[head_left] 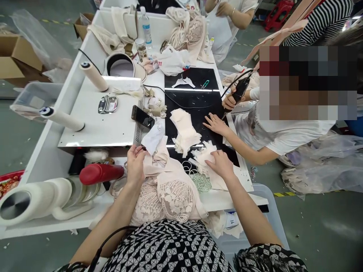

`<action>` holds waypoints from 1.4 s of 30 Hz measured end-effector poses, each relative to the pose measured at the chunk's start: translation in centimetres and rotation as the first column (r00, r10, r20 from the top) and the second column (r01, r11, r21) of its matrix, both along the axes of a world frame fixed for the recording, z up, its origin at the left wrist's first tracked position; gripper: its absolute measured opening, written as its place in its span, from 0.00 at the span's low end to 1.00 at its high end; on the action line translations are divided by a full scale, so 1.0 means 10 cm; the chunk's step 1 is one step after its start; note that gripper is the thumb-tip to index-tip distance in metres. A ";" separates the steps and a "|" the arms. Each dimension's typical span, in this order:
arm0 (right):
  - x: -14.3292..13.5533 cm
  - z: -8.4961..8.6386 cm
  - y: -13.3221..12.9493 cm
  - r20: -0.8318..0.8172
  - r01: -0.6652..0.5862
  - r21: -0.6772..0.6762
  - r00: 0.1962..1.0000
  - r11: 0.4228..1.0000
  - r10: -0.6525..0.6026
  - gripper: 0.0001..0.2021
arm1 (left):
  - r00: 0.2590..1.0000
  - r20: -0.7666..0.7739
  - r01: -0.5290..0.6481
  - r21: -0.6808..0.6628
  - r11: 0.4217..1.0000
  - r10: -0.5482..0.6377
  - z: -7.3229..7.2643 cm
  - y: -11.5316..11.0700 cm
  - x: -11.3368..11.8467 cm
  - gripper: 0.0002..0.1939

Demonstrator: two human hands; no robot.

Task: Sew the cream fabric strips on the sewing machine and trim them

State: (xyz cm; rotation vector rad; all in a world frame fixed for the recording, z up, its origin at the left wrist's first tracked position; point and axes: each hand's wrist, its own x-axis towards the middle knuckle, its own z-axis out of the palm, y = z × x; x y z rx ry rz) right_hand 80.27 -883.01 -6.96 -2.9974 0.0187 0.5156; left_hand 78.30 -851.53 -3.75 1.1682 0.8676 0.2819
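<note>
My left hand is closed in a pinch beside a white cloth piece; a small dark thing shows at the fingertips, too small to name. My right hand lies with fingers stretched over a fanned pile of cream fabric pieces. Another cream fabric stack sits on the black tabletop, ahead of both hands. Close to my body is a beige lace bra. A tangle of pale green cord lies right of the bra, near my right hand.
A co-worker's hand rests flat on the black surface; their other hand grips a black corded tool. A phone, green snips, a red bottle and white machine stand around. Plastic bin at lower right.
</note>
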 end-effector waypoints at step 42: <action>-0.63 1.05 0.72 -0.204 0.190 0.979 0.888 -0.074 -0.412 0.20 | 0.670 0.415 0.718 -0.153 0.679 -0.616 0.52 -0.87 -0.15 0.18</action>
